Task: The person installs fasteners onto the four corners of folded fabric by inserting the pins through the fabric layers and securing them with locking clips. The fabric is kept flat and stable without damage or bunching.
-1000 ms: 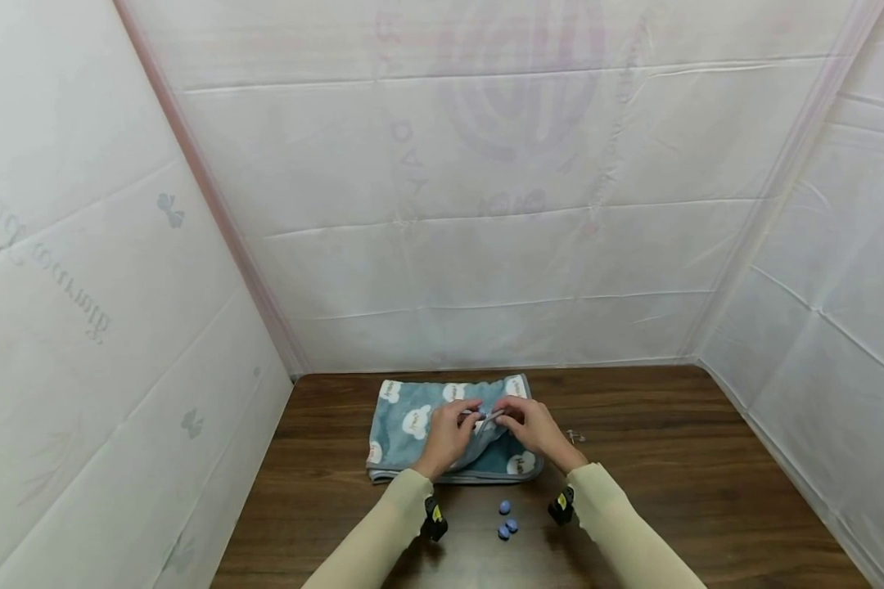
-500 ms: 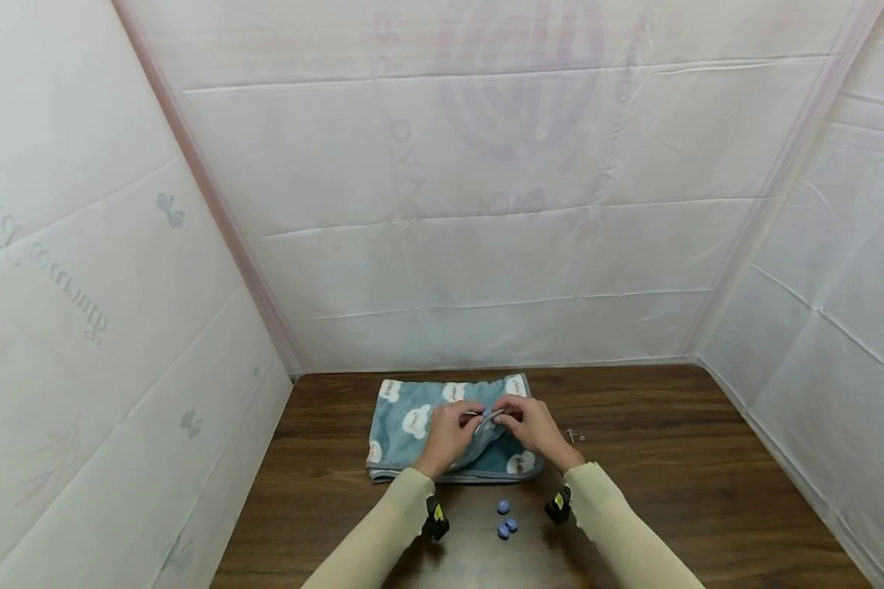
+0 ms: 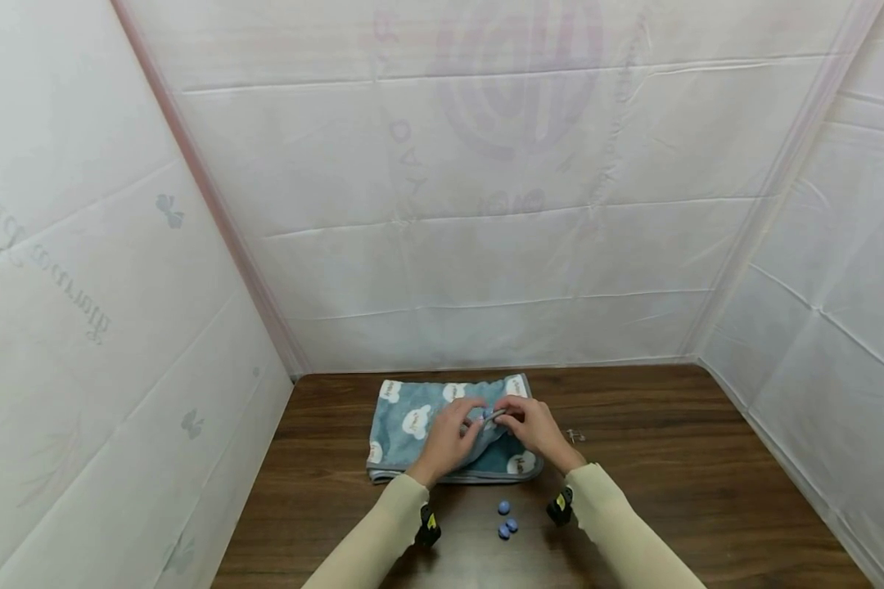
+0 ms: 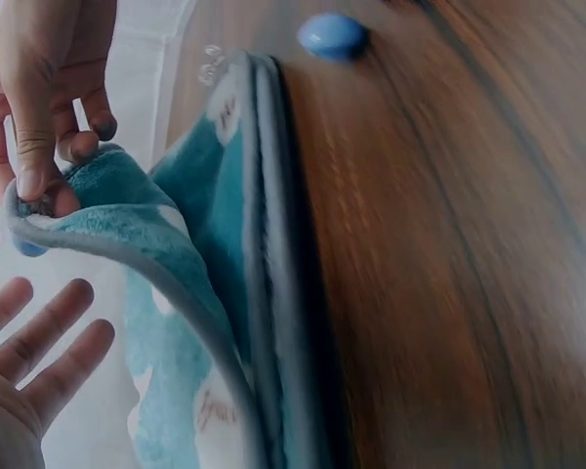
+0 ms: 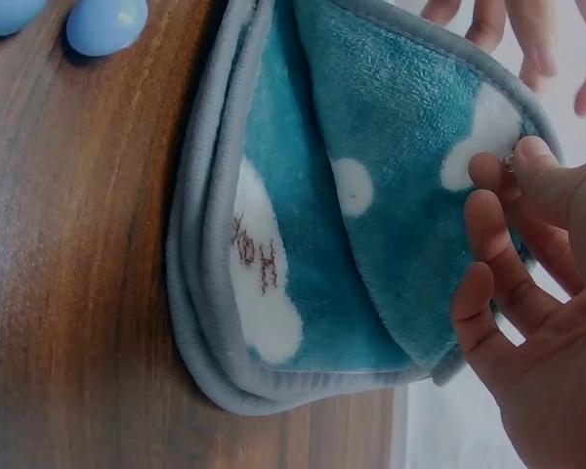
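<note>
A folded teal blanket with white cloud patches and grey trim lies on the table, its upper layer lifted near the right side. My right hand pinches the lifted edge between thumb and index finger; a tiny shiny piece shows at those fingertips in the right wrist view. Against the trim in the left wrist view is a blue piece, mostly hidden. My left hand is beside that edge, its fingers spread and apart from the cloth in the left wrist view.
Three blue rounded pieces lie on the brown wooden table in front of the blanket, between my forearms. Small clear or metallic pieces are right of my right hand. White sheeting hangs behind and at both sides.
My left hand has let go of the blanket's edge, its fingers parting and drawing back slightly to the left. The right hand has kept its pinch with little movement.
</note>
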`<action>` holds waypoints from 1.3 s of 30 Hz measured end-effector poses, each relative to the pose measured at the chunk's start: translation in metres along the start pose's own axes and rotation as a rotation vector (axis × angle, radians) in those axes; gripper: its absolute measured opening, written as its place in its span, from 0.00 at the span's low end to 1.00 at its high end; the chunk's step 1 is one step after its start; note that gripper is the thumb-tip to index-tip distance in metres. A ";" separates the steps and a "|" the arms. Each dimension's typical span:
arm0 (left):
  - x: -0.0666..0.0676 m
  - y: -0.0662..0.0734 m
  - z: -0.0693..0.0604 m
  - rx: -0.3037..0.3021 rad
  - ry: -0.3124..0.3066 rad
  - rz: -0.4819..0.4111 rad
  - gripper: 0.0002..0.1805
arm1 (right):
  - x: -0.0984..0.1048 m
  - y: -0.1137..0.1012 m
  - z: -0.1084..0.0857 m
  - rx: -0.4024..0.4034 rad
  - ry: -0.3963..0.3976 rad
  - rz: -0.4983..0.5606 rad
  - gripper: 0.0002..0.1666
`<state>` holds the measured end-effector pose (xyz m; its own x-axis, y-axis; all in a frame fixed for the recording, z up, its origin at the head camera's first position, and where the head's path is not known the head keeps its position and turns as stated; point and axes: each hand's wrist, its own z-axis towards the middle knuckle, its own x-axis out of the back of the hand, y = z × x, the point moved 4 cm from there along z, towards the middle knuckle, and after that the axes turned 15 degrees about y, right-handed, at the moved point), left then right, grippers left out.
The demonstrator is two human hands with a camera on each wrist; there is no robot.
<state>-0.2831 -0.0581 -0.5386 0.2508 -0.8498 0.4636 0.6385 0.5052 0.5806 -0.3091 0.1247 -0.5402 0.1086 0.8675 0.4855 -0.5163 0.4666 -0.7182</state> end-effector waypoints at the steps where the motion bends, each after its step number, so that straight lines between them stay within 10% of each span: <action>1: 0.001 0.002 -0.001 -0.040 -0.003 0.012 0.14 | 0.001 0.000 0.000 -0.002 0.001 -0.002 0.05; 8: 0.006 0.005 -0.005 -0.173 -0.087 0.000 0.11 | 0.000 -0.002 0.000 0.009 0.004 -0.015 0.05; 15: 0.009 0.003 -0.006 -0.173 -0.138 0.074 0.13 | -0.001 -0.001 0.000 0.009 -0.003 -0.010 0.06; 23: 0.016 -0.001 -0.002 -0.206 -0.104 0.181 0.15 | 0.021 0.010 -0.005 0.009 0.064 -0.034 0.28; 39: 0.037 -0.034 0.008 -0.138 -0.098 0.323 0.28 | 0.083 0.057 -0.048 -0.066 0.238 -0.319 0.17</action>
<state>-0.3015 -0.1055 -0.5359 0.3890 -0.6275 0.6745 0.6316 0.7147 0.3006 -0.2889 0.2314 -0.5645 0.4528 0.6891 0.5658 -0.3699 0.7226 -0.5840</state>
